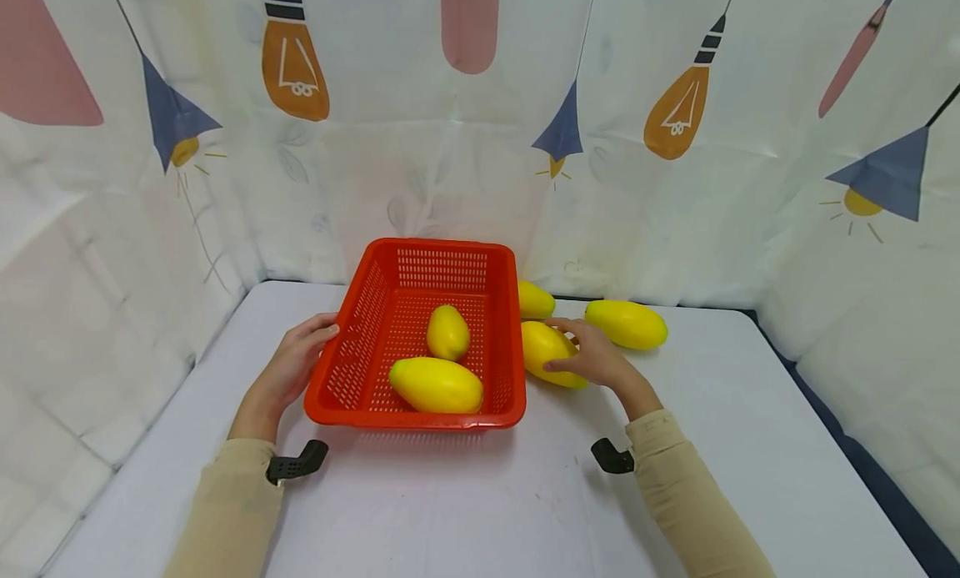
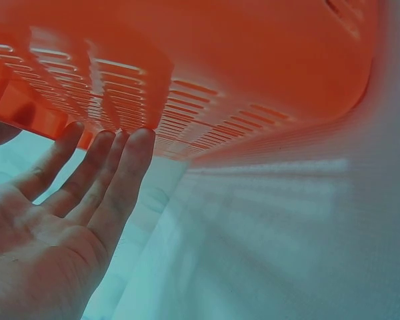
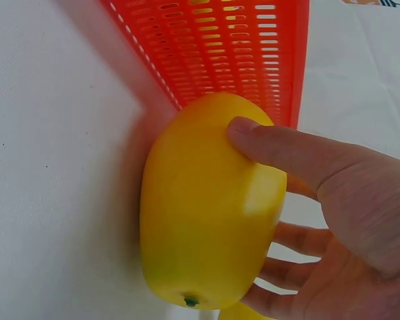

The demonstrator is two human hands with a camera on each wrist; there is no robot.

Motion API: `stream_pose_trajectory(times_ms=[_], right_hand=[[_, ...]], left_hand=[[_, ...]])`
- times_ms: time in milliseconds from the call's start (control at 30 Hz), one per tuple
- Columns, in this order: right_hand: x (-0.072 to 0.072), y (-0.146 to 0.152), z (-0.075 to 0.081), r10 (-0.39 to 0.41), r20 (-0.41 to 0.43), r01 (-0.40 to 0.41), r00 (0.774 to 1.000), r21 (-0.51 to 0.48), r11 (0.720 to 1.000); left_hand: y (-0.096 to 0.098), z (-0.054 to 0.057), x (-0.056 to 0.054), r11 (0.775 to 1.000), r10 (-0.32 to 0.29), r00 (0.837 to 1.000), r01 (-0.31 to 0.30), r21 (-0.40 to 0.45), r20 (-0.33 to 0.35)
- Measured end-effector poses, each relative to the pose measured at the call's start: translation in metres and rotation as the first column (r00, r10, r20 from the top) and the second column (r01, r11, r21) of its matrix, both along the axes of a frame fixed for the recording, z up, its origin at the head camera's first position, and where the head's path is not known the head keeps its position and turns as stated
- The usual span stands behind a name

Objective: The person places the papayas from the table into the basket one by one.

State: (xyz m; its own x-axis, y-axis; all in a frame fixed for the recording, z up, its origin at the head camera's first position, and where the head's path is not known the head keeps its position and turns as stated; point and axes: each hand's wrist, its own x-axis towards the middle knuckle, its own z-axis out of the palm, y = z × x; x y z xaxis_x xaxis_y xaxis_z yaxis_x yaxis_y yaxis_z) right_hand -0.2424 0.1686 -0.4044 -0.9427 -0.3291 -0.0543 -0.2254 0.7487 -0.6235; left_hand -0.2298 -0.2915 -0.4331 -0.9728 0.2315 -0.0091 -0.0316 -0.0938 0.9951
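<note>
A red plastic basket (image 1: 416, 419) with slotted walls holds a yellow mango (image 1: 437, 385) lying near its front wall and a smaller yellow mango (image 1: 447, 333) behind it. At the basket's left side is my left hand (image 1: 298, 357); in the left wrist view its fingers (image 2: 127, 173) are nearly straight, with their tips at the slotted outer wall. My right hand (image 1: 596, 361) holds another yellow mango (image 3: 207, 207) just right of the basket, thumb on one side and fingers round the other. That mango's far end is against or very near the basket wall.
Behind the held mango, one yellow mango (image 1: 536, 300) is partly hidden by the basket. Another yellow mango (image 1: 627, 324) lies to the right, beyond my right hand. A white cloth covers the table (image 1: 465, 511), and printed white curtains (image 1: 480, 186) stand around it.
</note>
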Motion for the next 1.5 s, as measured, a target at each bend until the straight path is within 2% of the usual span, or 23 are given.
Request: stream_pose_trajectory(times_ms=[367, 600, 1100, 1500], right_hand=[[0.003, 0.002, 0.003, 0.001, 0.006, -0.001, 1.0, -0.006, 1.0], [0.005, 0.003, 0.006, -0.026, 0.026, 0.026, 0.999, 0.003, 1.0], [0.008, 0.008, 0.017, -0.085, -0.004, 0.085, 0.996, 0.027, 0.996], [0.008, 0.013, 0.026, -0.105, -0.064, 0.108, 0.992, 0.045, 0.993]], left_hand=[[0.002, 0.001, 0.001, 1.0, 0.0, 1.0, 0.0, 0.015, 0.002], [0.003, 0.0, 0.001, 1.0, 0.007, 1.0, -0.007, 0.006, 0.008], [0.004, 0.0, -0.002, 1.0, 0.004, 1.0, -0.004, -0.004, 0.007], [0.001, 0.0, -0.001, 1.0, 0.008, 1.0, -0.009, 0.018, 0.017]])
